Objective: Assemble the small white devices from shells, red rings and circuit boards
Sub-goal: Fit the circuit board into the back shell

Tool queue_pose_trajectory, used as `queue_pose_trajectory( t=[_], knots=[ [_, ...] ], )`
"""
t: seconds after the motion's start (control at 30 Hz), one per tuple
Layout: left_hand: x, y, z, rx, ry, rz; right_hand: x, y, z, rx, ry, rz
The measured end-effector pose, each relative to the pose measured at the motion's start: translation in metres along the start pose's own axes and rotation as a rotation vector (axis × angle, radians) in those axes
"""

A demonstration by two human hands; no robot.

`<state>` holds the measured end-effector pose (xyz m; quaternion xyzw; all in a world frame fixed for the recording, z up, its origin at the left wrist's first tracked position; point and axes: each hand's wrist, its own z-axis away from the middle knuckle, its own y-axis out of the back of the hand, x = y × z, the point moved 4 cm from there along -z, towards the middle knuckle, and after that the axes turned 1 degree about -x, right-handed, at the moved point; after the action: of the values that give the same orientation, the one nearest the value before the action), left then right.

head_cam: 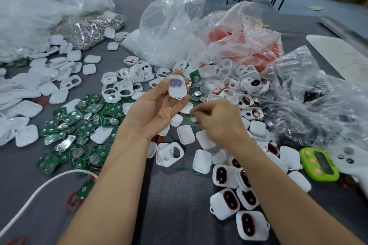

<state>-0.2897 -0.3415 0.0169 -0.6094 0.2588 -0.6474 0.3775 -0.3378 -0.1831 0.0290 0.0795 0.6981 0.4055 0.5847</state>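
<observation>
Left hand [159, 105] pinches white shell [177, 87] between thumb and fingers; right hand [219, 123] fingers curled, blurred; hold undetermined.

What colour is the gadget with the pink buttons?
The gadget is lime green, in the head view.

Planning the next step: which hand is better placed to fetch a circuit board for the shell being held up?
Right. The right hand is down at a green circuit board, its grip blurred, while the left hand grips the white shell.
</observation>
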Motion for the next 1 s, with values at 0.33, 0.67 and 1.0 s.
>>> queue_pose_trajectory(
  t=[0.33,0.67,1.0],
  knots=[
    [-0.028,-0.013,-0.010,-0.088,0.115,-0.084,0.024,0.044,0.006,0.021,-0.210,-1.069],
    [-0.058,-0.032,-0.013,-0.216,0.230,-0.217,0.025,0.070,0.012,0.097,0.001,-0.780],
    [-0.065,-0.032,-0.016,-0.243,0.271,-0.295,0.023,0.071,0.015,0.131,0.147,-0.570]
  ],
)
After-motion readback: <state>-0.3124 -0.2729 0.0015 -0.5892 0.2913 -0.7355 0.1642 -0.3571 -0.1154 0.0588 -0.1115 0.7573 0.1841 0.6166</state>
